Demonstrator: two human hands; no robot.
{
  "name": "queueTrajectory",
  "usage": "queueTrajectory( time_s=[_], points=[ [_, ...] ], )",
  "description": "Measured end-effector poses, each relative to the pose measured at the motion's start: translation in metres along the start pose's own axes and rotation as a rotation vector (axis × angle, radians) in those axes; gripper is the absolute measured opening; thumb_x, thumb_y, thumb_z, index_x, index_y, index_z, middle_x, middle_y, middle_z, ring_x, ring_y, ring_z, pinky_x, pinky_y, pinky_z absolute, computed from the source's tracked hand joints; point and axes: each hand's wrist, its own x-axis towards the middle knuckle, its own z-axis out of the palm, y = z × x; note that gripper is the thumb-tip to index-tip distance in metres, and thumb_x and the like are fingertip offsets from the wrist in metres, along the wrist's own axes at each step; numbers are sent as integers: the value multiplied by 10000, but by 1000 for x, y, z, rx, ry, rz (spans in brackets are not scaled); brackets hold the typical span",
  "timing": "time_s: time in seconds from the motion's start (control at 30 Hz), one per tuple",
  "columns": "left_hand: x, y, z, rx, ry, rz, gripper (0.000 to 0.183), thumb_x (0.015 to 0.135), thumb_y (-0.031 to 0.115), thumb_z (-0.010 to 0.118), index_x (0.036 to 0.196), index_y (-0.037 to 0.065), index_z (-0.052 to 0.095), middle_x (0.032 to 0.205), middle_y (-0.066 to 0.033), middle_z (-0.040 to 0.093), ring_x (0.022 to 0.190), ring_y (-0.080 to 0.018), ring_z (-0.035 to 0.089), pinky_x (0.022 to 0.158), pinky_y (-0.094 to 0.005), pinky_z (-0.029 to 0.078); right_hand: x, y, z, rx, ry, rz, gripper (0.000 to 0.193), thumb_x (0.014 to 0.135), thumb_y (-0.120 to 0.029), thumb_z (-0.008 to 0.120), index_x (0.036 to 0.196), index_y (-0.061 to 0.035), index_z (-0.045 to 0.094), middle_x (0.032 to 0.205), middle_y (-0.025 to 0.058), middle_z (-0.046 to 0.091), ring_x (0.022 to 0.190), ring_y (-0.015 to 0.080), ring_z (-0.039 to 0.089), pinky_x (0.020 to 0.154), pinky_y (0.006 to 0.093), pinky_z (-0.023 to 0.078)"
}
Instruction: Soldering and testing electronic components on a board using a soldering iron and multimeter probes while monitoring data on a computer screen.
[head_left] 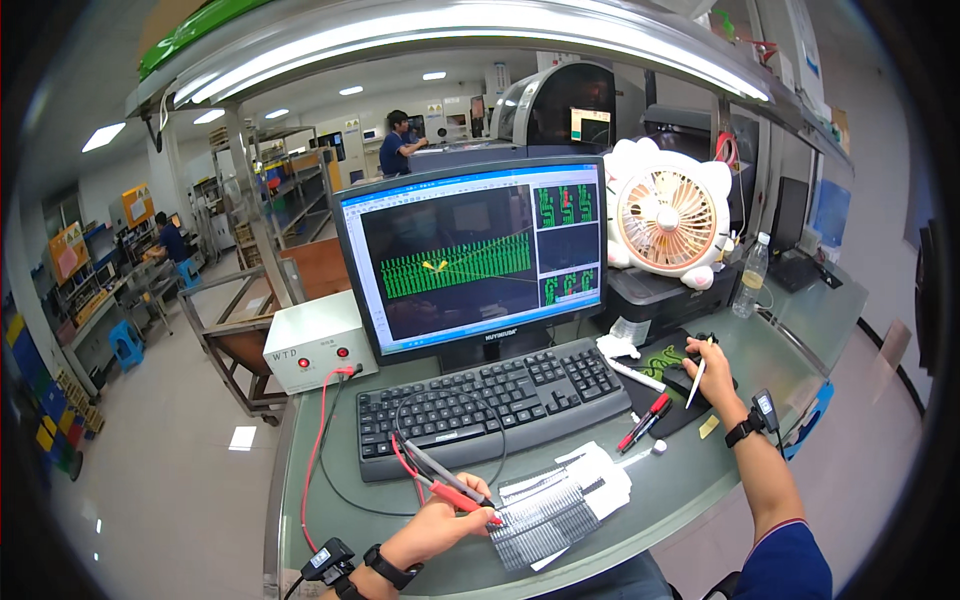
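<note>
My left hand (445, 522) is closed around a red test probe (455, 496) and a grey test probe (440, 464). Their tips meet the left edge of a grey panel (545, 522) with rows of fine stripes, lying on white paper (602, 480). Between the fingers of my right hand (712, 372) is a slim white pen (695, 386), pointing down. That hand rests at a black mouse (680, 382), partly hidden beneath it, on a dark mouse pad with a green pattern (660, 362). Red and black markers (645, 422) lie to its left.
A black keyboard (490, 405) fronts a monitor (470, 260) showing green patterns. Cables run from the probes towards a white box (318, 345) with red terminals. A white fan (665, 215) stands on a black machine (665, 300), beside a clear bottle (750, 277). Two people work farther back.
</note>
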Motion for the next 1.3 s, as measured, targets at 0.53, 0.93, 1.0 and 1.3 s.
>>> queueTrajectory(
  time_s=[0.53, 0.93, 1.0, 1.3],
  points=[
    [0, 2, 2, -53, 24, -32, 247, 826, -3, 613, 1011, 16, 449, 1009, -59, 500, 915, -153, 596, 763, -318, 573, -20, -16, -5, 58, -229, 8, 366, 682, -159, 702, 1028, -95, 600, 1265, 68, 557, 1048, 287, 549, 910, 380, 416],
    [-1, -1, -1, -9, 0, -15, 230, 838, 32, 612, 1003, 28, 451, 1002, -46, 494, 917, -133, 579, 755, -305, 566, -19, -22, -8, 53, -278, 3, 322, 678, -152, 688, 989, -104, 616, 1260, 50, 568, 1053, 266, 547, 903, 379, 396],
    [-1, 0, -1, -17, -3, -11, 227, 840, 33, 610, 1002, 29, 452, 1001, -45, 494, 914, -130, 575, 755, -304, 564, -19, -20, -7, 55, -293, 8, 333, 679, -152, 688, 1000, -104, 615, 1269, 53, 562, 1077, 269, 542, 914, 381, 393],
    [-2, 3, 2, -17, 8, -34, 227, 836, 23, 606, 1000, 28, 449, 1003, -48, 492, 915, -129, 570, 764, -311, 565, -22, -22, -10, 121, -243, 12, 456, 687, -156, 699, 1120, -112, 566, 1314, 68, 529, 1154, 275, 516, 973, 390, 364]
  ],
)
